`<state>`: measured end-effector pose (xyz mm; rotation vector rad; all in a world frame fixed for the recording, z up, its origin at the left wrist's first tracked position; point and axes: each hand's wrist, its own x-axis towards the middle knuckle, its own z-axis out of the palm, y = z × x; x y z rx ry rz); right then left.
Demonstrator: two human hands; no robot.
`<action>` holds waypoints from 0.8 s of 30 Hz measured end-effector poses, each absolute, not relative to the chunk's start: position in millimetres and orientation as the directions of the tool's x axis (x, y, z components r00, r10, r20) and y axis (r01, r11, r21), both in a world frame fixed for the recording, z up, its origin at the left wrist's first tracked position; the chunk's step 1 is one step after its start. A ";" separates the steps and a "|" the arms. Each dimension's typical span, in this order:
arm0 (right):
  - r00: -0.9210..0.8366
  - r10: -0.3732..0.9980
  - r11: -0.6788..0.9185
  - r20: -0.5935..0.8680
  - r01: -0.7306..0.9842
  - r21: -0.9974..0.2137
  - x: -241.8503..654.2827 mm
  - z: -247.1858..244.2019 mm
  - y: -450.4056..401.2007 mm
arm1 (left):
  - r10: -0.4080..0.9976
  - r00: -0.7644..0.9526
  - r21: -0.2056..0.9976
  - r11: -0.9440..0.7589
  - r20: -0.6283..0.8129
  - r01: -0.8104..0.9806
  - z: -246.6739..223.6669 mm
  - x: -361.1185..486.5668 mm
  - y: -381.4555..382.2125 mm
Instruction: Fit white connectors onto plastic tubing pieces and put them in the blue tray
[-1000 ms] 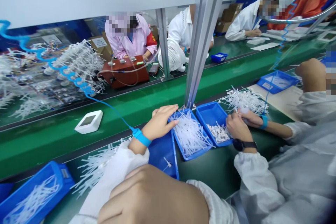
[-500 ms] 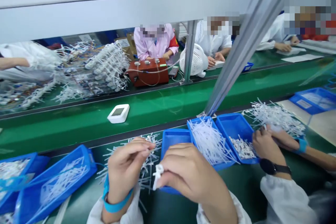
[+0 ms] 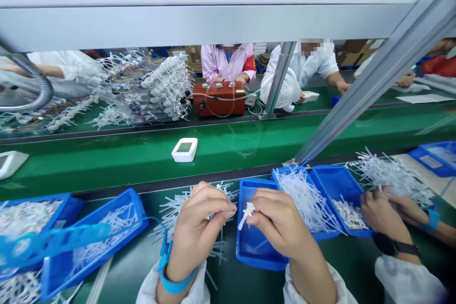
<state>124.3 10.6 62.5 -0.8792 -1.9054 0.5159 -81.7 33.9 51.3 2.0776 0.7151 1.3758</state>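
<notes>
My right hand [image 3: 281, 221] pinches a small white plastic part [image 3: 246, 214] with a straight stem pointing down-left, above the near end of a blue tray [image 3: 261, 251]. My left hand [image 3: 204, 218], with a blue band [image 3: 176, 286] round its wrist, has thumb and forefinger pressed together just left of that part. Whatever lies between those fingertips is too small or hidden to make out. Beneath and behind my left hand, white thin plastic strips [image 3: 173, 213] lie in a loose pile on the dark green table.
Blue trays of white strips [image 3: 299, 194] and small white pieces [image 3: 351, 213] stand to the right, beside a co-worker's hands [image 3: 381, 213]. More blue trays [image 3: 140, 204] stand left. Beyond runs a green belt [image 3: 228, 145] carrying a white device [image 3: 185, 149]. A slanted metal post [image 3: 359, 85] rises at right.
The view has swung left, bringing a second white device into sight at the left. My right hand has risen level with my left fingertips, still pinching the white plastic part.
</notes>
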 end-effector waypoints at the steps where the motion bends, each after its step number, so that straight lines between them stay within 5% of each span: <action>1: -0.300 0.753 0.658 0.585 0.365 -0.659 123.3 61.9 11.3 | 0.688 0.339 0.689 -0.711 0.641 0.140 52.3 -81.8 33.8; 24: -0.272 0.743 0.660 0.611 0.444 -0.606 109.0 59.0 10.7 | 0.733 0.322 0.702 -0.675 0.600 0.229 56.8 -74.1 27.4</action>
